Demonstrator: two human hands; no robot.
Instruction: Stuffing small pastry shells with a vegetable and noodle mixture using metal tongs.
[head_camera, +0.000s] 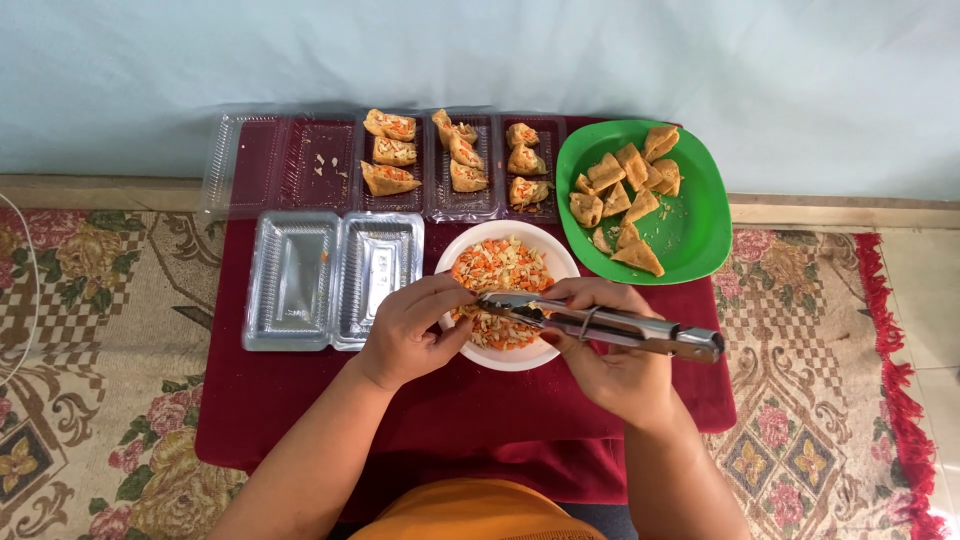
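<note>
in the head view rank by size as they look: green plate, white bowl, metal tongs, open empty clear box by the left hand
1. Open empty clear plastic box
2. Round green plastic plate
3. Round white bowl of chopped filling
4. Metal tongs
Box and plate look close; unsure between them.

We're looking down at a low table under a maroon cloth, sitting on a floral patterned carpet with red fringe, right against a pale blue wall.

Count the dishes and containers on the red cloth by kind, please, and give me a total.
Clear plastic clamshell containers: 3, two at the back, one in front
White bowl: 1
Green plate: 1
Total: 5
</note>
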